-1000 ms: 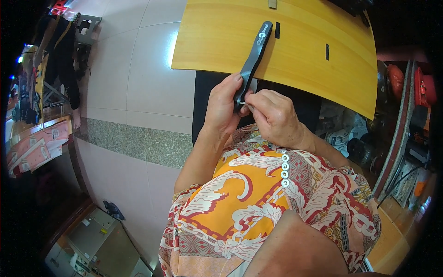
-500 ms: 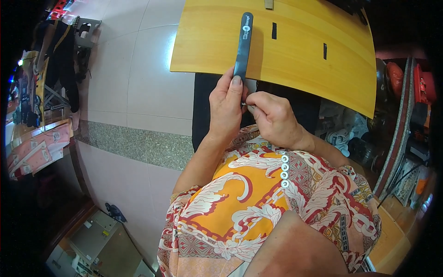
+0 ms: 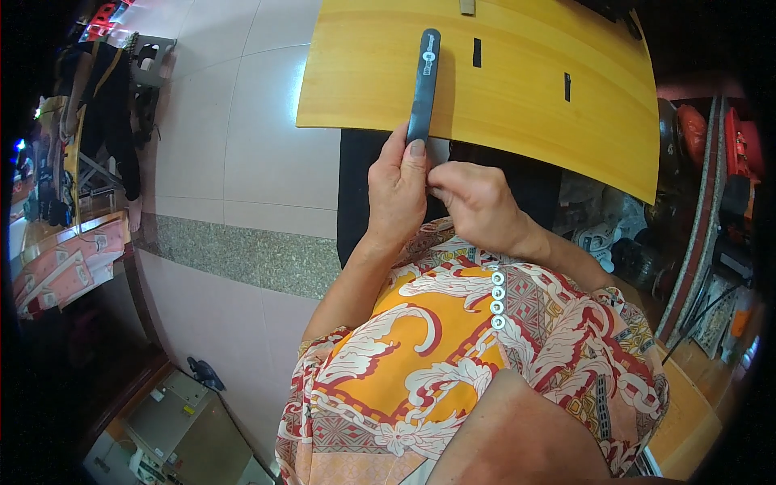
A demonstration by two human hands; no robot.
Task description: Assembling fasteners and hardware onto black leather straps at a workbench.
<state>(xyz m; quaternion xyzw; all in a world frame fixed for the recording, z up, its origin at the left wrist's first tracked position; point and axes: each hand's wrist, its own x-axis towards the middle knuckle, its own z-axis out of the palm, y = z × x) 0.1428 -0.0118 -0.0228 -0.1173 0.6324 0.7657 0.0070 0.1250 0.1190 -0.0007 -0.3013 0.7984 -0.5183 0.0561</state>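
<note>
Yellow wood, smooth and varnished, makes up the bench [image 3: 517, 105], whose near edge curves across the upper part of the view and shows two short dark slots cut into it. Below and to the left lies a pale tiled floor [image 3: 242, 145] crossed by a band of speckled grey stone [image 3: 242, 255]. Dark shelving and red and black clutter crowd the right side, and hanging dark goods and printed boxes line the left wall.

The left hand [image 3: 398, 190] is wrapped around the lower end of a long, slim, dark grey tool [image 3: 423, 81], thumb pressed up its back; the tool stands nearly upright, its upper part lying over the bench just inside the near edge. The right hand [image 3: 477, 202] is closed just beside it, its fingertips pinching at the tool's base against the left hand. Both hands sit close in front of a patterned orange, red and cream shirt [image 3: 453, 364]. Open floor stretches to the left of the forearm; the right is hemmed in.
</note>
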